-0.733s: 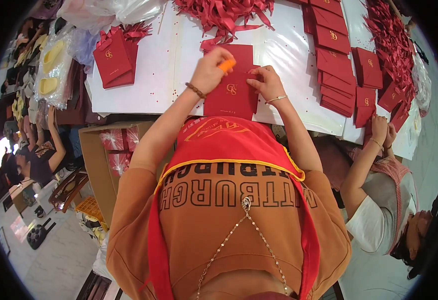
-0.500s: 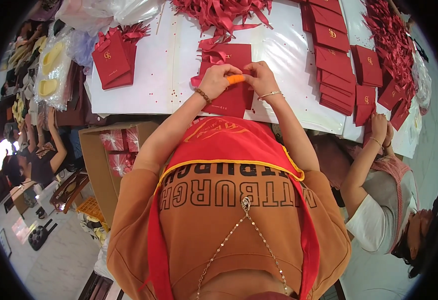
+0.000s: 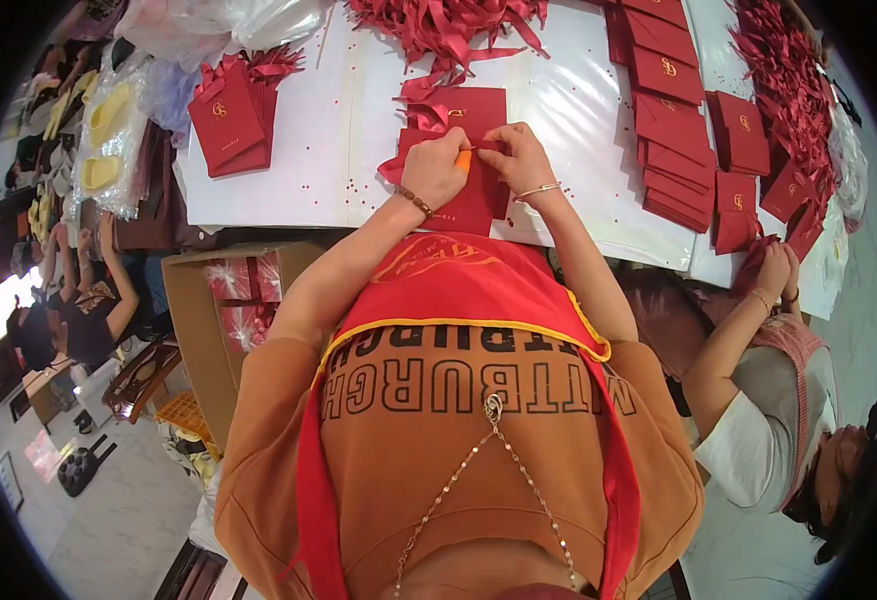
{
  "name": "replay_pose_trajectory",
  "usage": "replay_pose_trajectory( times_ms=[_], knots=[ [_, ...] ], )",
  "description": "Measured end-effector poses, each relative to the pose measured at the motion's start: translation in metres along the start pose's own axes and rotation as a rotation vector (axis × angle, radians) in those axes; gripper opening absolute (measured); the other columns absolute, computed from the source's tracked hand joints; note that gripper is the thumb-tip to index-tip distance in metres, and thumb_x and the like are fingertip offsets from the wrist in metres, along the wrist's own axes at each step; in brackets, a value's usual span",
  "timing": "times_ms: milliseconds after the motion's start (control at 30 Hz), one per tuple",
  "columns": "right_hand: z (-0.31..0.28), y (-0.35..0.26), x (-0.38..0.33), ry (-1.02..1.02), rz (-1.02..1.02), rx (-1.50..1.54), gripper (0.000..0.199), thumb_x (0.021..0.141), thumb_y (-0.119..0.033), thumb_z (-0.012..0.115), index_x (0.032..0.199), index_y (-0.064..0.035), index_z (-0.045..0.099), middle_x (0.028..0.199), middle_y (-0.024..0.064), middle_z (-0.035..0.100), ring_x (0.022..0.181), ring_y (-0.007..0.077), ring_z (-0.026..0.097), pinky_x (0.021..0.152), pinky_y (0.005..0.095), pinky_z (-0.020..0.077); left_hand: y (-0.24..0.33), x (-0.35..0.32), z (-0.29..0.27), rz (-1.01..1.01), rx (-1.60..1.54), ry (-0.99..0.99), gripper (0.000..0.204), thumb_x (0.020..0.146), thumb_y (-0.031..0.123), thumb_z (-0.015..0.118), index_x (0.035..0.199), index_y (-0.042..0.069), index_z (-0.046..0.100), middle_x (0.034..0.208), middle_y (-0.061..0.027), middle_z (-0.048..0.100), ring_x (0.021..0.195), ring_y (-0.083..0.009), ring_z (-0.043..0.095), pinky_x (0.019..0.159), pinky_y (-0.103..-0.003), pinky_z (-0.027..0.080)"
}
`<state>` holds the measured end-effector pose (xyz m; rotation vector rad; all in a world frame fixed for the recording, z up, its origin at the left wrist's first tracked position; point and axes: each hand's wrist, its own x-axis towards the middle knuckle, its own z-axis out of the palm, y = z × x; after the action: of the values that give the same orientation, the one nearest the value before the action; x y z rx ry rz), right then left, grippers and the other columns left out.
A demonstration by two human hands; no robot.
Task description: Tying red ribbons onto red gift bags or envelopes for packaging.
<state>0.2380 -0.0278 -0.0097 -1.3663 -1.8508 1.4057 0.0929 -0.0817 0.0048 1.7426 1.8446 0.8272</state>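
Note:
A flat dark red paper bag (image 3: pixel 473 208) with gold print lies on the white table before me, over another red bag (image 3: pixel 489 103). My left hand (image 3: pixel 435 168) is closed above it. At its fingertips is a short orange piece (image 3: pixel 464 160); whether it is held or worn on a finger I cannot tell. My right hand (image 3: pixel 522 163) pinches a narrow red ribbon (image 3: pixel 483 147) that stretches between both hands at the bag's upper part. The left fingers also seem closed on this ribbon, partly hidden. Loose ribbon (image 3: pixel 395 170) shows left of my left hand.
Ribbons (image 3: pixel 449 25) are heaped at the far side. Finished-looking bags with bows (image 3: pixel 229 125) lie left; rows of red bags (image 3: pixel 671 130) lie right. At the right corner a co-worker's hands (image 3: pixel 779 270) handle a red bag. A cardboard box (image 3: pixel 187 330) stands below the table's left edge.
My left fingers have turned, and the orange piece went from lying level between the hands to pointing upright beside them. A ribbon now shows between my hands. The co-worker's hands moved slightly right and down.

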Motion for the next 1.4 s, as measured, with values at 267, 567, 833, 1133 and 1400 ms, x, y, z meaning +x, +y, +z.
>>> replay_pose_trajectory(
  times_ms=[267, 567, 833, 1133, 1400],
  knots=[
    [-0.002, 0.000, -0.007, -0.017, -0.067, 0.030, 0.019, 0.071, -0.009, 0.065, 0.087, -0.0013, 0.059, 0.090, 0.0073, 0.049, 0.067, 0.0185, 0.052, 0.059, 0.0289, 0.0461, 0.012, 0.001, -0.007, -0.166, -0.084, -0.068, 0.020, 0.071, 0.007, 0.053, 0.091, 0.006, 0.051, 0.062, -0.0147, 0.058, 0.063, -0.0330, 0.057, 0.057, -0.044, 0.043],
    [-0.002, -0.002, -0.012, -0.022, -0.238, -0.136, 0.020, 0.070, -0.007, 0.064, 0.089, -0.0022, 0.058, 0.094, 0.0110, 0.049, 0.082, 0.0266, 0.053, 0.071, 0.0326, 0.0444, 0.009, -0.005, 0.001, -0.386, -0.469, -0.147, 0.017, 0.075, 0.001, 0.051, 0.092, 0.001, 0.049, 0.060, -0.0072, 0.058, 0.048, -0.0101, 0.053, 0.043, -0.023, 0.043],
    [-0.002, -0.010, -0.017, -0.049, -0.346, -0.133, 0.020, 0.068, -0.003, 0.064, 0.086, -0.0008, 0.056, 0.094, 0.0123, 0.048, 0.083, 0.0294, 0.053, 0.071, 0.0346, 0.0445, 0.009, -0.006, -0.002, -0.487, -0.613, -0.118, 0.016, 0.076, 0.002, 0.052, 0.091, 0.002, 0.049, 0.061, -0.0069, 0.058, 0.049, -0.0111, 0.053, 0.043, -0.024, 0.042],
    [0.002, -0.018, -0.024, -0.018, -0.455, -0.210, 0.017, 0.070, -0.001, 0.061, 0.086, -0.0010, 0.055, 0.094, 0.0126, 0.047, 0.082, 0.0288, 0.054, 0.068, 0.0346, 0.0459, 0.000, 0.027, -0.044, 0.174, 0.434, -0.177, 0.022, 0.075, 0.029, 0.057, 0.075, 0.008, 0.063, 0.072, -0.0085, 0.062, 0.070, -0.0258, 0.058, 0.060, -0.036, 0.043],
    [0.009, -0.021, -0.026, 0.020, -0.512, -0.258, 0.015, 0.071, -0.001, 0.060, 0.086, -0.0009, 0.055, 0.094, 0.0128, 0.048, 0.077, 0.0299, 0.056, 0.064, 0.0359, 0.0473, -0.006, 0.063, -0.047, -0.143, -0.102, -0.964, 0.021, 0.070, 0.015, 0.053, 0.079, 0.000, 0.064, 0.068, -0.0071, 0.062, 0.064, -0.0129, 0.056, 0.060, -0.028, 0.042]
  ],
)
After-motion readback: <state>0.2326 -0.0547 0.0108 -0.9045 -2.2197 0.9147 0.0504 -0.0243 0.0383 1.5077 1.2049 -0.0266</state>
